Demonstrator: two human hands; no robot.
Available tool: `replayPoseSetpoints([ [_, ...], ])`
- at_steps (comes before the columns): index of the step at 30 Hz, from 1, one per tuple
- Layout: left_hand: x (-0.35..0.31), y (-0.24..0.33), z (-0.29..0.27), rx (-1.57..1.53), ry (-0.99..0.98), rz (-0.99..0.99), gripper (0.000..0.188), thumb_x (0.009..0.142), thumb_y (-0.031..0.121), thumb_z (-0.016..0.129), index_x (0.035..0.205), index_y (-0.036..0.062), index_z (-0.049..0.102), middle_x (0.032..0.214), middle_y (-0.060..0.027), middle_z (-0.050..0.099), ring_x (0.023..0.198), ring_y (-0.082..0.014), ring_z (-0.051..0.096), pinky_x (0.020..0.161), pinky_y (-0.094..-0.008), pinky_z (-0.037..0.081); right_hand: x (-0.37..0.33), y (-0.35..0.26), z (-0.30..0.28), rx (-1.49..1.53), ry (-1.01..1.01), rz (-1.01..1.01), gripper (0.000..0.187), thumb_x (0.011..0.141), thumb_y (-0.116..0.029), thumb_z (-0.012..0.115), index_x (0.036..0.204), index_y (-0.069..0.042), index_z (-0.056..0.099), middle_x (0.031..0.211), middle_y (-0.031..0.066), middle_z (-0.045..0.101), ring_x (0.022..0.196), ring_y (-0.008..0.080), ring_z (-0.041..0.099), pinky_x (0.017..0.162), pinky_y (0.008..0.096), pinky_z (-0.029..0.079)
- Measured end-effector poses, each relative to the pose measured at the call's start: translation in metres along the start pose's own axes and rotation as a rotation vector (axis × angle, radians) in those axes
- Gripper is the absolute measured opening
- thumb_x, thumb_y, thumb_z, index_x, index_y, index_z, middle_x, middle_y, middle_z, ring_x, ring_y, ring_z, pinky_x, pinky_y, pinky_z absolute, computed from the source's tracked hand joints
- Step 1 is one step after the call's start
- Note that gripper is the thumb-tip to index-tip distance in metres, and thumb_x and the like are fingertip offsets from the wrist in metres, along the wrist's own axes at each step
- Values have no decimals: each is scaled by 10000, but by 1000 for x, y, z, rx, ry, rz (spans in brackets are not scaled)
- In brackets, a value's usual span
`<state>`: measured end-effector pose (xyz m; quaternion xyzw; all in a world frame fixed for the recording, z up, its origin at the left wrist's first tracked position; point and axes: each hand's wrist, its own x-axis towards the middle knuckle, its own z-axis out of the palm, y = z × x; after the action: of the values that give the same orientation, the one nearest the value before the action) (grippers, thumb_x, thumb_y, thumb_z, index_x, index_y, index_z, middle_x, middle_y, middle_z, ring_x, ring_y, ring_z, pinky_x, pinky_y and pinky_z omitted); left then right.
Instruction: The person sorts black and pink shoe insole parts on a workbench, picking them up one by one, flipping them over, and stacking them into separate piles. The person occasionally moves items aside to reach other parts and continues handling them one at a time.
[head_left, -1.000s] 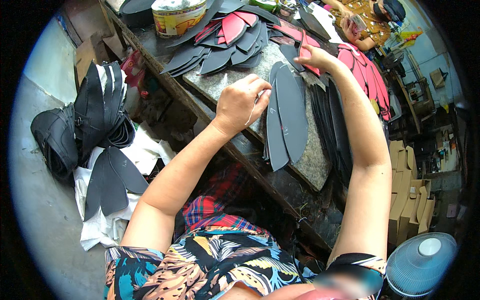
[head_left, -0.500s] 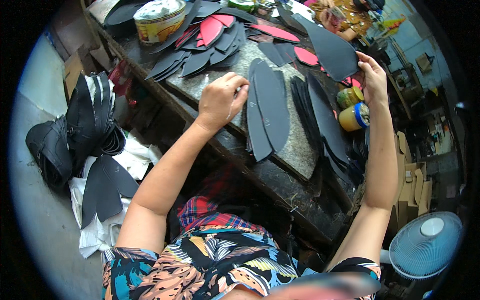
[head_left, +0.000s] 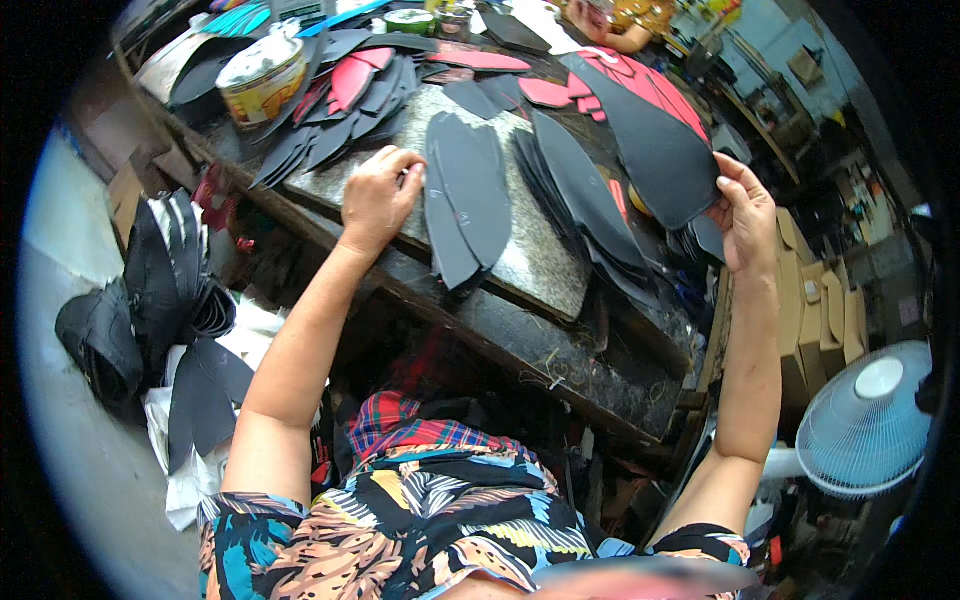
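Note:
My right hand (head_left: 745,212) is raised at the right, pinching the edge of a large black insole-shaped piece (head_left: 650,145) between thumb and fingers. My left hand (head_left: 383,200) is curled closed at the near edge of a speckled stone slab (head_left: 540,270); whatever its fingers hold is too small to make out. Just right of that hand, two black curved flat pieces (head_left: 468,190) lie overlapping on the slab, with small pale marks on them. Between these and my right hand, a stack of similar black pieces (head_left: 585,190) leans along the slab's right side.
Black and red cut pieces (head_left: 360,80) lie heaped at the back left, beside a round tub (head_left: 262,75). More red pieces (head_left: 645,80) lie behind the held piece. Another person's arm (head_left: 622,38) shows at the far side. A fan (head_left: 865,420) and cardboard boxes (head_left: 820,310) stand at right.
The view has shifted, so the table now appears further left. My right hand has drawn the black piece slightly nearer, covering the jars beside it. My left hand stays closed by the slab.

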<state>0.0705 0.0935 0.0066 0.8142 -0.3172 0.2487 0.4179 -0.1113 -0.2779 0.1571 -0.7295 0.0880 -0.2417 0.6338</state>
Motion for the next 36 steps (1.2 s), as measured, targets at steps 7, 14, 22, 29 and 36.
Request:
replayPoseSetpoints([
  [7, 2, 1, 2, -31, -9, -7, 112, 904, 137, 616, 930, 49, 681, 867, -101, 661, 745, -266, 653, 683, -346, 503, -17, -2, -106, -65, 282, -96, 291, 949, -35, 512, 1219, -1, 613, 1046, 86, 690, 847, 149, 689, 749, 317, 605],
  [14, 1, 0, 2, -9, 16, 42, 96, 890, 128, 627, 917, 48, 674, 851, -111, 650, 740, -282, 645, 677, -353, 496, -31, 9, -119, 73, 302, -19, 310, 951, -46, 506, 1245, 4, 591, 1132, 95, 671, 988, 178, 670, 893, 356, 568],
  [22, 1, -2, 3, -29, 8, 16, 96, 898, 123, 620, 939, 55, 674, 858, -108, 656, 726, -272, 637, 658, -344, 486, -29, -8, -106, 142, 259, -134, 316, 953, -27, 492, 1251, 20, 589, 1138, 115, 676, 937, 167, 683, 846, 322, 583],
  [29, 1, 2, 1, -38, -6, -8, 104, 900, 133, 624, 945, 57, 677, 864, -106, 659, 712, -271, 631, 653, -340, 483, -40, 54, -150, -511, 403, 209, 316, 931, -54, 544, 1233, -27, 635, 1010, 62, 691, 838, 108, 650, 664, 248, 548],
  [36, 0, -2, 5, -22, 35, 32, 98, 872, 160, 652, 923, 80, 676, 798, -100, 627, 704, -274, 633, 656, -371, 491, -37, 42, -129, -1559, 253, -200, 327, 814, -193, 737, 1128, -104, 708, 1039, 122, 648, 989, 264, 607, 913, 389, 480],
])
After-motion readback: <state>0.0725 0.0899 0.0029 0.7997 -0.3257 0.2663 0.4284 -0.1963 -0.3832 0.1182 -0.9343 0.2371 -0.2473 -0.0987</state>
